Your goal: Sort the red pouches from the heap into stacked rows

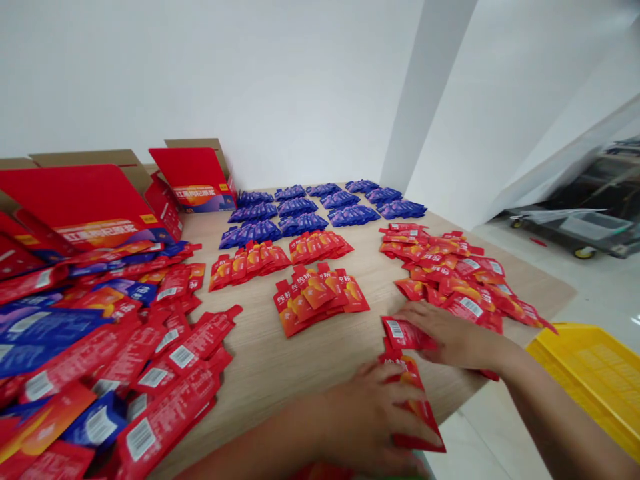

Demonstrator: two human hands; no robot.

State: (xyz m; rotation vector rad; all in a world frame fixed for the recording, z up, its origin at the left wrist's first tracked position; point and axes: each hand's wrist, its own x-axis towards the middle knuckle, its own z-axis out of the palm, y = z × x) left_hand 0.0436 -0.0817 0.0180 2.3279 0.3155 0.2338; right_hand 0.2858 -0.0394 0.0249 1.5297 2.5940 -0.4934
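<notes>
My left hand point(373, 420) lies over a red-orange sachet point(413, 383) at the table's front edge, its fingers spread across the packet. Just beyond it, my right hand point(445, 333) has its fingers closed over a red sachet point(400, 332) with the barcode side up; its thumb is hidden. These two sachets partly overlap. To the right of my right hand spreads a loose heap of red sachets point(445, 267). A fanned stack of orange-red sachets point(320, 297) lies ahead of my left hand, with two more fanned red groups point(250, 262) behind it.
Fanned purple sachets point(300, 223) stand in rows at the back. Mixed red and blue pouches point(165, 360) pile up on the left, before open red cartons point(195, 180). A yellow crate point(590, 373) sits below the table's right edge; a wheeled cart point(590, 233) stands beyond.
</notes>
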